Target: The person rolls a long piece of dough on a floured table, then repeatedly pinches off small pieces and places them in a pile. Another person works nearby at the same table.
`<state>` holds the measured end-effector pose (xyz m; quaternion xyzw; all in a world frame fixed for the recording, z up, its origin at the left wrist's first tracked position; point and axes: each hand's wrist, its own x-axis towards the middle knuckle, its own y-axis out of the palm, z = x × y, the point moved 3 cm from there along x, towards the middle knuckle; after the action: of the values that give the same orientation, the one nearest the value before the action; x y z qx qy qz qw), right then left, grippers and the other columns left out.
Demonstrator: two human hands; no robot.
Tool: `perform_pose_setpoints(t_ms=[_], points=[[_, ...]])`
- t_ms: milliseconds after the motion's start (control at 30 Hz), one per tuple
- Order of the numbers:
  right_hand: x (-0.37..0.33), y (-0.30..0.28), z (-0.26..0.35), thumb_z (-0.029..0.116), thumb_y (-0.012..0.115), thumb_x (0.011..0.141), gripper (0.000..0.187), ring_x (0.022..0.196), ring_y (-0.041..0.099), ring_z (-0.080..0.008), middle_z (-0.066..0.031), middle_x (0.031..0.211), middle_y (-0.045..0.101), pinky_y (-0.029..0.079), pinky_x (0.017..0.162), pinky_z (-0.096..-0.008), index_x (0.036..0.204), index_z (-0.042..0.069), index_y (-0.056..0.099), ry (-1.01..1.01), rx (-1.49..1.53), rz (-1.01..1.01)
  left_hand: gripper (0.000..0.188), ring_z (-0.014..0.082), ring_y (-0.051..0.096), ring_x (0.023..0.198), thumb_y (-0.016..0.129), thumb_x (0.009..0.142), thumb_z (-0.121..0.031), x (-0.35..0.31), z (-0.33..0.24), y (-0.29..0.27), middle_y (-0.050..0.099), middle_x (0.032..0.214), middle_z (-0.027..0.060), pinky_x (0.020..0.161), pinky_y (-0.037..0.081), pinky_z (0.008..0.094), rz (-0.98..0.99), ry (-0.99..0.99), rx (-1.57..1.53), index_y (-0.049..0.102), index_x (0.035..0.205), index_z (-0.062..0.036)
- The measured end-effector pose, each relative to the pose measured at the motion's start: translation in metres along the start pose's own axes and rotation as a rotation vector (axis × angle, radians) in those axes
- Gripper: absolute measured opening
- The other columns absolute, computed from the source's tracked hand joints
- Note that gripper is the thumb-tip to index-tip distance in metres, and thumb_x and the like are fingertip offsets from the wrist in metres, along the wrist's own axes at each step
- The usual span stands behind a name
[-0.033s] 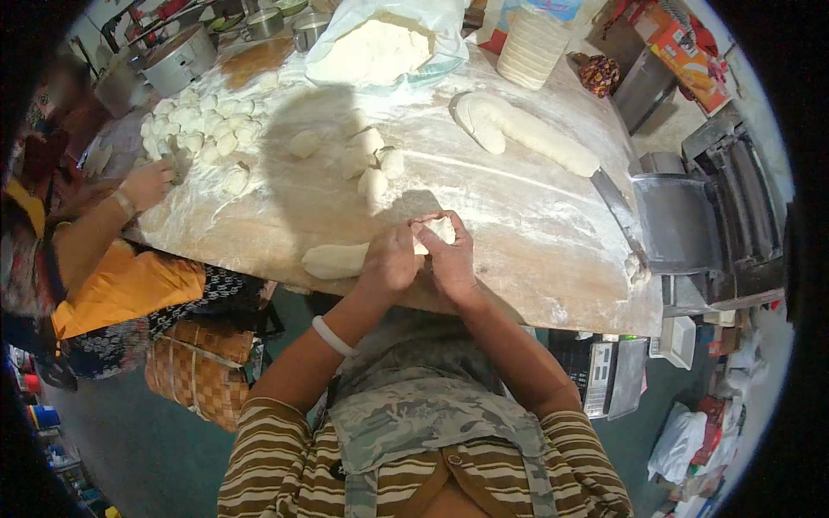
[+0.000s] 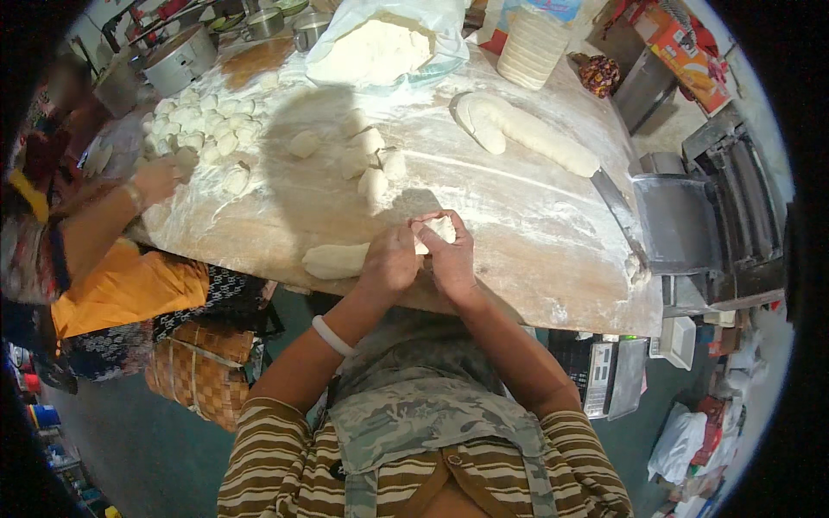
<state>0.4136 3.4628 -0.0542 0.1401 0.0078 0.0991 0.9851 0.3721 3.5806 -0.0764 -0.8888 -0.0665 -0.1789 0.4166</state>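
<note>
A short dough rope [image 2: 335,261] lies along the near edge of the floured wooden table [image 2: 553,268], its left end showing beside my left hand [image 2: 391,259]. That hand is closed around it. My right hand [image 2: 450,263] grips the rope's right end, where pale dough [image 2: 443,229] shows between thumb and fingers. Both hands touch each other; the dough between them is mostly hidden. Beyond them sit several cut dough pieces [image 2: 372,183]. A longer, bent dough roll [image 2: 535,138] rests at the far right.
At the left, a co-worker's hand [image 2: 157,181] is beside a heap of small dough pieces [image 2: 203,125]. An open bag of flour [image 2: 376,52], a ribbed plastic tub [image 2: 533,52] and metal pots [image 2: 180,60] stand at the back. A metal machine [image 2: 682,224] adjoins the table's right side.
The co-worker's hand has shifted slightly to the right, near the dough heap. My own hands and the dough in them look unchanged.
</note>
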Motion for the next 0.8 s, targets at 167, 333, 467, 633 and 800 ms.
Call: perform_pose_setpoints(t_ms=[167, 333, 467, 633, 800], points=[[0.007, 0.01, -0.009, 0.004, 0.068, 0.096, 0.011, 0.084, 0.064, -0.012, -0.0032, 0.091, 0.066, 0.053, 0.077, -0.0274, 0.104, 0.006, 0.061, 0.134, 0.402, -0.136, 0.043, 0.0384, 0.061, 0.098, 0.064, 0.084, -0.018, 0.003, -0.003, 0.015, 0.064, 0.1, 0.0204, 0.082, 0.049, 0.0496, 0.001, -0.098, 0.296, 0.061, 0.122, 0.0037], [0.016, 0.008, 0.003, 0.007, 0.067, 0.097, 0.01, 0.065, 0.056, -0.0137, -0.0037, 0.077, 0.059, 0.048, 0.059, -0.0286, 0.105, 0.007, 0.059, 0.184, 0.529, -0.252, 0.043, 0.0359, 0.059, 0.096, 0.065, 0.087, -0.025, 0.011, -0.012, 0.02, 0.062, 0.102, 0.0171, 0.078, 0.05, 0.049, 0.054, 0.041, 0.476, 0.062, 0.12, 0.002], [0.01, 0.008, 0.03, 0.013, 0.068, 0.099, 0.016, 0.057, 0.051, -0.0136, -0.0047, 0.075, 0.056, 0.042, 0.05, -0.0284, 0.109, 0.006, 0.058, 0.234, 0.686, -0.204, 0.048, 0.0381, 0.058, 0.106, 0.067, 0.089, -0.036, 0.014, -0.003, 0.033, 0.061, 0.116, 0.0177, 0.087, 0.051, 0.0487, 0.059, -0.054, 0.311, 0.061, 0.123, -0.0025], [0.024, 0.03, 0.047, 0.029, 0.065, 0.102, 0.035, 0.078, 0.063, -0.0177, -0.0098, 0.098, 0.063, 0.053, 0.067, -0.0312, 0.124, 0.003, 0.056, 0.219, 0.441, -0.038, 0.061, 0.0378, 0.056, 0.121, 0.078, 0.083, -0.033, 0.018, -0.008, 0.02, 0.059, 0.123, 0.0208, 0.101, 0.045, 0.0457, -0.152, 0.015, -0.353, 0.056, 0.127, 0.0015], [0.032, -0.009, 0.039, 0.041, 0.059, 0.106, 0.05, 0.095, 0.06, -0.0152, -0.011, 0.123, 0.064, 0.051, 0.082, -0.0316, 0.133, -0.001, 0.052, 0.257, 0.202, -0.144, 0.055, 0.043, 0.057, 0.113, 0.075, 0.085, -0.026, -0.012, 0.021, -0.034, 0.06, 0.119, 0.0246, 0.098, 0.046, 0.0496, 0.111, 0.114, 0.344, 0.056, 0.127, 0.0045]])
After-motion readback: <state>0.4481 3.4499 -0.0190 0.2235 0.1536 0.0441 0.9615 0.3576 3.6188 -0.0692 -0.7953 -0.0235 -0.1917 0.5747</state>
